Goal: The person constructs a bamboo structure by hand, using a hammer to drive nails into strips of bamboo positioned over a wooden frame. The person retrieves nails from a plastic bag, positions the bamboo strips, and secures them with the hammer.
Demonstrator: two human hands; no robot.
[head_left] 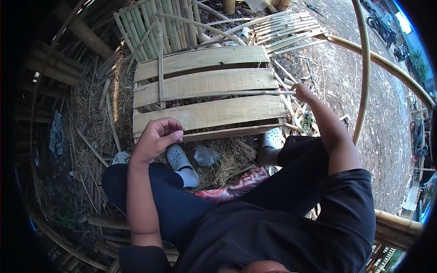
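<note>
Bamboo strip, thin, flat, pale and nearly straight, ran crosswise above the middle of the slatted wooden crate; couldn't tell whether it touched the planks. Right hand had its fingers closed tight around the strip's right end, just past the crate's edge. Left hand sat at the crate's near left edge, fingers loosely curled, gap to the thumb, nothing visible in the grip.

Crate top was broad, rough-sawn boards, grain showing, dark gaps between. Second bamboo strip crossed it lengthwise on the left side, near the first strip's left end. Underfoot: dry, fibrous straw litter, crumpled clear plastic bag between two perforated grey clogs. Red-and-white printed sack lay nearer the body. Split-bamboo panel, ribbed, stood tilted beyond the crate; round bamboo pole bowed along the right.
</note>
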